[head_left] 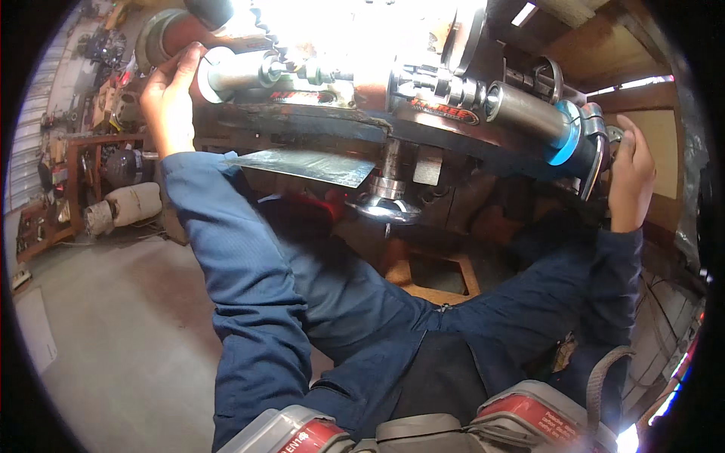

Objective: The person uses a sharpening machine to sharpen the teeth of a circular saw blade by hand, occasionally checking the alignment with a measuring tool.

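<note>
A bench-mounted metal machine [370, 94] stretches across the top of the view, with shafts, clamps and fittings along its bed. My left hand [171, 94] closes around the pale flanged end of a grey metal cylinder [240, 72] at the machine's left. Out at the right end, another cylinder [521, 113] carries a bright blue collar [566, 136] and a bent metal lever [595, 162]. My right hand [633, 172] is curled at a small round metal knob [613, 136] beyond that lever; part of its grip is hidden. Strong glare washes out the machine's upper middle.
A chromed handwheel [387, 209] hangs below the bed, above my lap. Left of it, a flat metal plate [306, 166] juts toward me. Wooden shelving [83, 181] with parts stands at left. A respirator mask [423, 432] intrudes at the lower edge.
</note>
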`<state>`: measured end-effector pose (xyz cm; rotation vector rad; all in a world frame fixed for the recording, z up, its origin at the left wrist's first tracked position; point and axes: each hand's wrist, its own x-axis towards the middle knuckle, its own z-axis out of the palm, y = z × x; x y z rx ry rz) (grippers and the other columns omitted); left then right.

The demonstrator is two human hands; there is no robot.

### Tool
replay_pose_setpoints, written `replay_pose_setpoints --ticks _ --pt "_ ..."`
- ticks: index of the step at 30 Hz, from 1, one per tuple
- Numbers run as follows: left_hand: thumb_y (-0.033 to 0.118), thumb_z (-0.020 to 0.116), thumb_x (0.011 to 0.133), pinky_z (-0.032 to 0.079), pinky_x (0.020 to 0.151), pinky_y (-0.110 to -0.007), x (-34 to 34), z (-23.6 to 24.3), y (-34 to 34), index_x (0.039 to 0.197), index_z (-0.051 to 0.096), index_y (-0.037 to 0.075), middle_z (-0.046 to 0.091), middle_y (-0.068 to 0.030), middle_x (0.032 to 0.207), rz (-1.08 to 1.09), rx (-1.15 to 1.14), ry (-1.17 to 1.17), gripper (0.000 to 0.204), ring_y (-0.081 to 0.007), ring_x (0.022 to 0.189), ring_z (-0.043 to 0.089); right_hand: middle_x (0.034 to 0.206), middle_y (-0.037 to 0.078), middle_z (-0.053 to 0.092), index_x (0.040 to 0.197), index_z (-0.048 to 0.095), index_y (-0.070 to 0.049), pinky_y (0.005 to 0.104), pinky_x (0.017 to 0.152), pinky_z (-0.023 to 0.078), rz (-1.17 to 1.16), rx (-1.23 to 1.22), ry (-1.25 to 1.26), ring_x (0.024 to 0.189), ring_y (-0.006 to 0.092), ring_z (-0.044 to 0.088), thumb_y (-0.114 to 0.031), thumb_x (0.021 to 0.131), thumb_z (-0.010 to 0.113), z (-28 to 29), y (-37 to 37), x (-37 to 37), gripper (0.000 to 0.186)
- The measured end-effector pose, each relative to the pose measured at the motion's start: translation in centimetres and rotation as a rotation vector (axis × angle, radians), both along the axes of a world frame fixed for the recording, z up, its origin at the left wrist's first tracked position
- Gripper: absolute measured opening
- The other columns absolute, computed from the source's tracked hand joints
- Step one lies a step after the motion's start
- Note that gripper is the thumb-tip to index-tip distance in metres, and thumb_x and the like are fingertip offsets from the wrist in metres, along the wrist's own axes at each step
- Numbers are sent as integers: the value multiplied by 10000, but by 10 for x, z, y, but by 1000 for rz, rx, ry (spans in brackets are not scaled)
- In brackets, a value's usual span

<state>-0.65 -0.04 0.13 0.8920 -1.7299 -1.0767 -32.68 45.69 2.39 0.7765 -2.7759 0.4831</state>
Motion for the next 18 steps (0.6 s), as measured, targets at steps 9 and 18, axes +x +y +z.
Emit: replay_pose_setpoints --ticks 9,18 --pt "207 743 839 469 887 -245 2 5 5 1043 691 -35 719 -89 1002 19 -23 -67 321 -124 957 643 1089 196 662 1178 597 26 372 876 492 1 -578 230 1027 265 632 -252 1026 369 -42 -3 38 391" --pt "187 711 861 477 873 -255 5 7 6 1046 702 -4 719 -80 1001 37 -93 -137 267 -129 940 645 1180 206 543 1228 479 69 431 932 432 51 -803 559 1054 295 545 -412 1042 287 -92 -6 35 550"
